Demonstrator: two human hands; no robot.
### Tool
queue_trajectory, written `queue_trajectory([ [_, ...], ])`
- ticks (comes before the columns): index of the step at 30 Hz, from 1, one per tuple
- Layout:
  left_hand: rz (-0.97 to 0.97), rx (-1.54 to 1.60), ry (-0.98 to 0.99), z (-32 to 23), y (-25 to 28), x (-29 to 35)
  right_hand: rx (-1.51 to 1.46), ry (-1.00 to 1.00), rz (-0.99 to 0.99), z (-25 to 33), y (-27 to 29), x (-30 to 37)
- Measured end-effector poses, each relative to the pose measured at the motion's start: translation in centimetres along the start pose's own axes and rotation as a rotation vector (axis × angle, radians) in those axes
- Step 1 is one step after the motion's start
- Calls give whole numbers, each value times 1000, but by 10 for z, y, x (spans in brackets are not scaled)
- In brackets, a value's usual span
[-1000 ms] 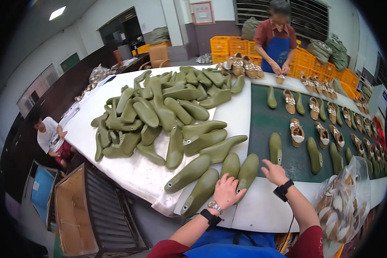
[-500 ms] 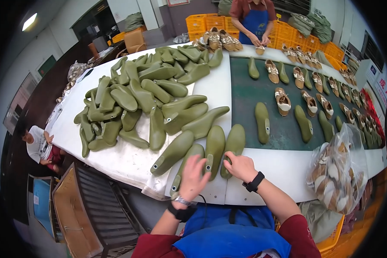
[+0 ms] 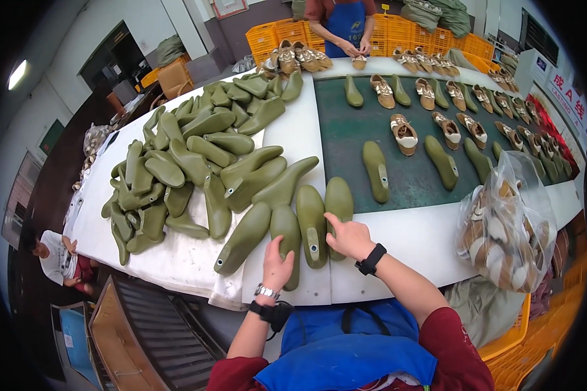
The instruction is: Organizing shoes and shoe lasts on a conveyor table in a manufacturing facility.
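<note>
My left hand [image 3: 277,266] is at the left edge of an olive-green shoe last [image 3: 285,225], its fingers bent against the side. My right hand [image 3: 349,238] has its fingers curled at the lower part of another green last [image 3: 339,195], the index finger reaching onto it. Between those two lies a third last [image 3: 311,208], with a metal-rimmed hole near its lower end. Left of my left hand rests one more last [image 3: 243,238], tilted toward the upper right. All stand side by side near the table's front edge.
A big heap of green lasts [image 3: 169,163] covers the left of the white table [image 3: 293,137]. Brown shoes [image 3: 404,133] and lasts line a green mat [image 3: 346,124]. A clear bag of shoes [image 3: 505,228] stands right. A co-worker [image 3: 346,29] handles a shoe across the table; another person [image 3: 62,260] sits left.
My left hand has come down from above onto the side of its last, which now stands more upright. My right hand stays at the rightmost last. The whole view has shifted.
</note>
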State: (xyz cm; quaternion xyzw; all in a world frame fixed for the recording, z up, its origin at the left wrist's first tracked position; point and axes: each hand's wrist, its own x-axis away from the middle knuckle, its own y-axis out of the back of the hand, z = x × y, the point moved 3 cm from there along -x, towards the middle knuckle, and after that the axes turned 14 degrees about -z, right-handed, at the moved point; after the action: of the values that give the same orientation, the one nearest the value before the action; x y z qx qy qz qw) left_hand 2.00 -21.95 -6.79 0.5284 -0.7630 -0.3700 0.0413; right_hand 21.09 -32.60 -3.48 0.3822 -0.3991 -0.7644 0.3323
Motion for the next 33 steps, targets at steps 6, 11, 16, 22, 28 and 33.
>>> queue_trajectory([
  [6,110,3,55,-22,-38,-8,162,71,112,-23,10,-11],
  [11,134,30,50,-37,-39,7,167,101,121,-39,20,1],
  [16,10,-49,-260,-50,-33,15,101,34,-8,-43,3,16],
  [22,89,-63,-537,-96,-50,14,22,-80,15,-46,22,33],
  [28,124,-159,-659,-100,-56,8,-322,-71,177,-48,54,78],
  [33,121,-134,-574,-107,-59,13,-178,-242,-400,-136,209,107],
])
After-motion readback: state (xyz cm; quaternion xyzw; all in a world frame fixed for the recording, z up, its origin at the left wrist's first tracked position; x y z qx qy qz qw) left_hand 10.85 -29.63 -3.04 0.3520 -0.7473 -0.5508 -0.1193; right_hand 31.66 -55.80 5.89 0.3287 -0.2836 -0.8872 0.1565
